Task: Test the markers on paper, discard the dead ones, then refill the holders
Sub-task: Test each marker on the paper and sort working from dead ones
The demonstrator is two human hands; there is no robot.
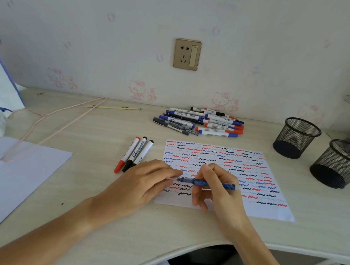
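Both forearms reached in from the near edge of the pale wood-grain desk [98,125], which was the largest thing in view. On it at the far left lay a big white sheet [5,180] with a few coloured marks at its edge. Straight ahead lay the test paper [257,176], covered in rows of red, blue and black squiggles.

Over the paper's near left part, the left hand [141,184] lay palm down, its fingertips pinched on the clear end of a blue pen [214,184]. The right hand [218,187] gripped the pen's barrel, thumb on top and the other fingers curled beneath. The pen lay nearly level across the paper; motion blur made it hard to tell whether the clear end was a cap.

Two black mesh holders stood on the right: the far holder [297,137] upright, the near holder [340,164] just beside it and leaning toward the camera. At the back of the desk, beyond the paper, a pile of markers [200,122] with blue, red and black caps lay heaped. Left of the paper, three markers [134,155] lay side by side, one red-capped and two black-capped, the nearest partly hidden under the left hand.
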